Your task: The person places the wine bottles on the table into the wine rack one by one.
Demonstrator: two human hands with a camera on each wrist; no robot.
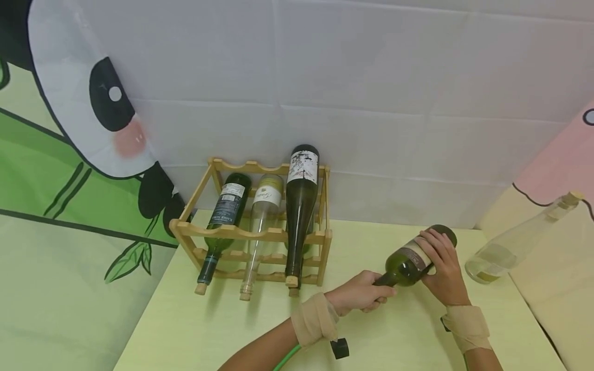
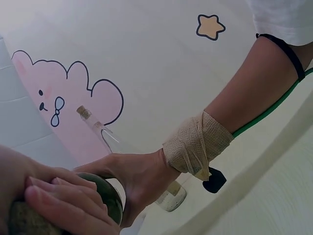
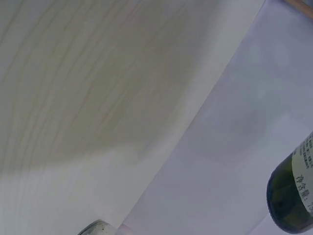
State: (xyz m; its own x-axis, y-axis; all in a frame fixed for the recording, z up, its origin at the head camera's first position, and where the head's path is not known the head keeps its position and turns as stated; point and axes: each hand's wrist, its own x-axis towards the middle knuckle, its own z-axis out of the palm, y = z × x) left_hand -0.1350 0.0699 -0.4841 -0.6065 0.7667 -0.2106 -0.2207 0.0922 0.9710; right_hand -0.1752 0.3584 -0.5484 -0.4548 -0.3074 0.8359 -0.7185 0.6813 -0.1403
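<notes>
A green wine bottle (image 1: 408,262) is held tilted above the table by both hands, its neck toward the lower left and its base toward the upper right. My left hand (image 1: 359,292) grips the neck; in the left wrist view its curled fingers (image 2: 71,200) wrap around it. My right hand (image 1: 443,263) grips the body near the base, fingers over the label. The right wrist view shows the bottle's base (image 3: 291,200) and part of a label, with the hand out of sight. Close by on the right stands a clear corked bottle (image 1: 498,255).
A wooden wine rack (image 1: 185,228) stands at the back left. In it lie a dark bottle (image 1: 227,206), a clear bottle (image 1: 265,206) and a taller dark bottle (image 1: 300,206), corks forward. Another bottle is partly hidden below. A printed cloth (image 1: 371,129) hangs behind the table (image 1: 195,324).
</notes>
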